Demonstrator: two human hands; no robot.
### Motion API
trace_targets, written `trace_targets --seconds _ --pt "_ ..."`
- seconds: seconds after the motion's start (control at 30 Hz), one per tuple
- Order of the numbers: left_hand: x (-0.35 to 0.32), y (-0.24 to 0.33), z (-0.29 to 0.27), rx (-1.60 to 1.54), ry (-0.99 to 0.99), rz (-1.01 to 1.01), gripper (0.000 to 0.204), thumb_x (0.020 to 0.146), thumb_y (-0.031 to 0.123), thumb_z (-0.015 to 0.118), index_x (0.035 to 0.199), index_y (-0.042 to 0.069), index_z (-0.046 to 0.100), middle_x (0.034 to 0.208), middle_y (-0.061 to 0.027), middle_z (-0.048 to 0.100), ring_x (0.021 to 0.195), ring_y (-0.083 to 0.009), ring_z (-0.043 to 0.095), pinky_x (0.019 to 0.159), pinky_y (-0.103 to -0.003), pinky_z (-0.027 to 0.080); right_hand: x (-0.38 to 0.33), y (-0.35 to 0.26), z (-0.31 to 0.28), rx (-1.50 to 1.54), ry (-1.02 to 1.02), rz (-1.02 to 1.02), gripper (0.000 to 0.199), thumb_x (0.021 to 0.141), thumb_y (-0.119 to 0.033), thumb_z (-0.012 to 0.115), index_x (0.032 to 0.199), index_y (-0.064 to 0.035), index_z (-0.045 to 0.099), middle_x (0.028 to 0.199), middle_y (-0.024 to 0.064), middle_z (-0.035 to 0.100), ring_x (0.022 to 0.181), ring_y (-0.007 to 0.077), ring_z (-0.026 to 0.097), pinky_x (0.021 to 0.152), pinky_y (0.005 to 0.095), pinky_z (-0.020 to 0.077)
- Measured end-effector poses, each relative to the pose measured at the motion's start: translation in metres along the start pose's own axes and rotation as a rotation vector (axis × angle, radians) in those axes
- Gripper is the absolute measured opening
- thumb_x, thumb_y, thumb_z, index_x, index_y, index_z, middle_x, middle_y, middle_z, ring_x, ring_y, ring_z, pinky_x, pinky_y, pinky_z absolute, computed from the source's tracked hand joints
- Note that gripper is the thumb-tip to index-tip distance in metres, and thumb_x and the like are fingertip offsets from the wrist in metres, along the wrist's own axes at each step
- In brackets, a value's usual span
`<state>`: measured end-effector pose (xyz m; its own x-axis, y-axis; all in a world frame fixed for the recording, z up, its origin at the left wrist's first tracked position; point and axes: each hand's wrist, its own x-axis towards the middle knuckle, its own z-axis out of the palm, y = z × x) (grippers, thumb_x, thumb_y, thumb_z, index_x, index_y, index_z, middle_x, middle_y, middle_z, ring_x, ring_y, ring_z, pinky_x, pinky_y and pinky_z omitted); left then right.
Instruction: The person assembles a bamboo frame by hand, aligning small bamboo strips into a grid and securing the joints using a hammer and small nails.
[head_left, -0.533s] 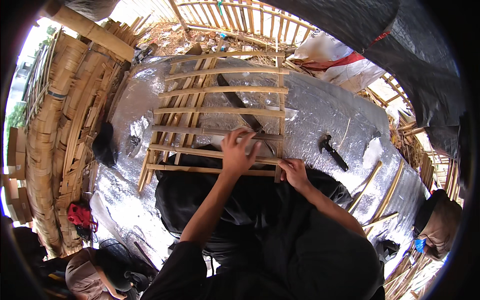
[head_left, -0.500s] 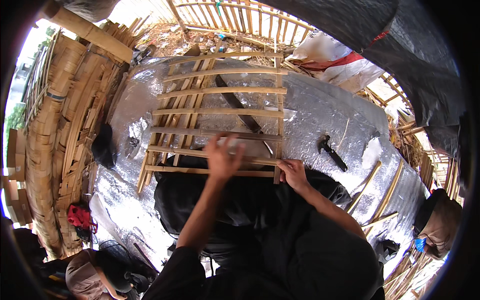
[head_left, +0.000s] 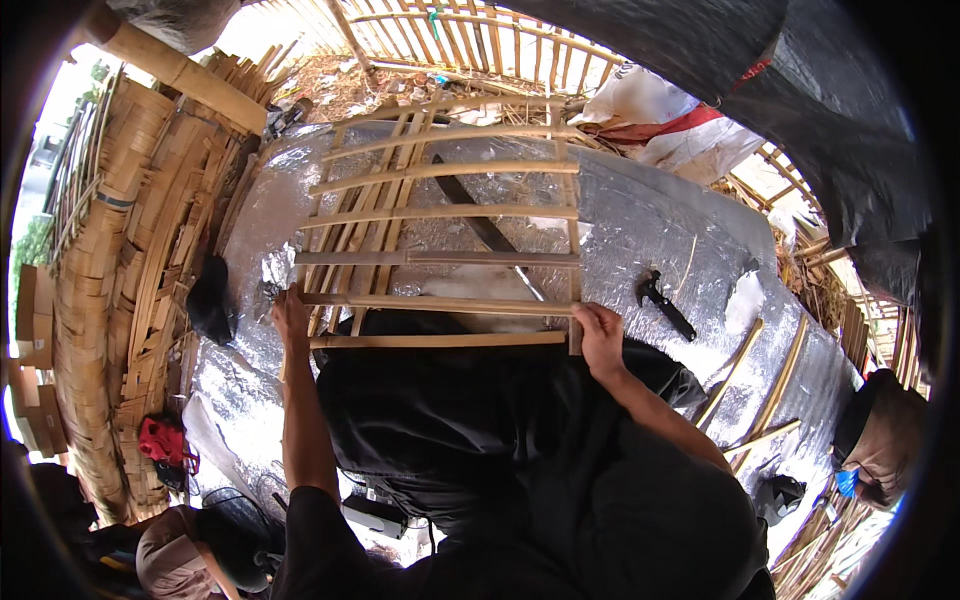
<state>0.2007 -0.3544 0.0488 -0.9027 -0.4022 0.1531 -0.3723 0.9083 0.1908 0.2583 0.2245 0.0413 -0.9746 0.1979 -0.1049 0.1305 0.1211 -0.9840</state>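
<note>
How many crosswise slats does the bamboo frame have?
7, far to near: farthest slat, second slat, third slat, fourth slat, fifth slat, sixth slat between left hand and right hand, nearest slat. None looks hidden.

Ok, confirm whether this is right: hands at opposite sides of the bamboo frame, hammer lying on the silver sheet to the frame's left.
Wrong side: the head view shows the hammer on the silver sheet to the right of the bamboo frame, not its left. The left hand and right hand are at the frame's opposite sides.

Black sleeves (head_left: 320, 540) end above the person's bare forearms (head_left: 309, 425).
</note>
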Motion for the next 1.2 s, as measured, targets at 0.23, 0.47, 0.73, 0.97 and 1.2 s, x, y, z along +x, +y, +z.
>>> trace_targets --seconds 0.23,0.47,0.73,0.97,1.2 --pt "-0.017 0.113 -0.053 -1.180 0.096 -0.370 0.026 0.099 0.025 0.049 0.096 0.003 0.063 0.068 -0.0021 0.053 0.058 -0.0120 0.049 0.054 -0.027 0.040 0.059 -0.038 -0.044 -0.029 0.097 -0.033 0.026 0.100 -0.024 0.060 0.094 -0.0004 0.069 0.067 -0.0012 0.053 0.062 0.0075 0.046 0.056 0.0279 0.0364" --pt "-0.028 0.170 -0.043 -1.318 0.143 -0.364 0.026 0.101 0.027 0.049 0.083 0.010 0.056 0.058 0.0013 0.041 0.045 -0.0082 0.037 0.044 -0.026 0.031 0.095 -0.041 -0.057 0.240 0.192 -0.022 0.032 0.103 -0.034 0.056 0.100 -0.0030 0.063 0.073 -0.0014 0.048 0.069 0.0094 0.044 0.064 0.0271 0.0361" --pt "-0.045 0.187 -0.029 -1.268 0.114 -0.298 0.032 0.103 0.037 0.057 0.088 0.010 0.059 0.065 0.0068 0.037 0.055 -0.0039 0.033 0.047 -0.025 0.027 0.090 -0.027 -0.074 0.032 0.220 -0.075 0.033 0.105 -0.035 0.049 0.096 -0.0040 0.058 0.074 0.0005 0.042 0.068 0.0123 0.037 0.062 0.0307 0.0320" --pt "-0.044 0.174 -0.004 -1.075 0.176 -0.271 0.047 0.103 0.044 0.058 0.083 0.002 0.054 0.072 -0.0007 0.049 0.065 -0.0112 0.042 0.059 -0.030 0.038 0.083 -0.022 -0.078 0.067 0.196 -0.019 0.027 0.107 -0.032 0.048 0.097 -0.0080 0.056 0.075 -0.0022 0.039 0.067 0.0095 0.035 0.060 0.0284 0.0310" --pt "-0.045 0.176 -0.002 -0.996 0.204 -0.257 0.048 0.105 0.044 0.053 0.081 0.003 0.052 0.073 0.0006 0.044 0.067 -0.0108 0.039 0.060 -0.032 0.035 0.063 -0.005 -0.076 0.140 0.179 -0.036 0.024 0.107 -0.028 0.046 0.097 -0.0075 0.054 0.075 -0.0014 0.039 0.068 0.0105 0.036 0.063 0.0279 0.0306"
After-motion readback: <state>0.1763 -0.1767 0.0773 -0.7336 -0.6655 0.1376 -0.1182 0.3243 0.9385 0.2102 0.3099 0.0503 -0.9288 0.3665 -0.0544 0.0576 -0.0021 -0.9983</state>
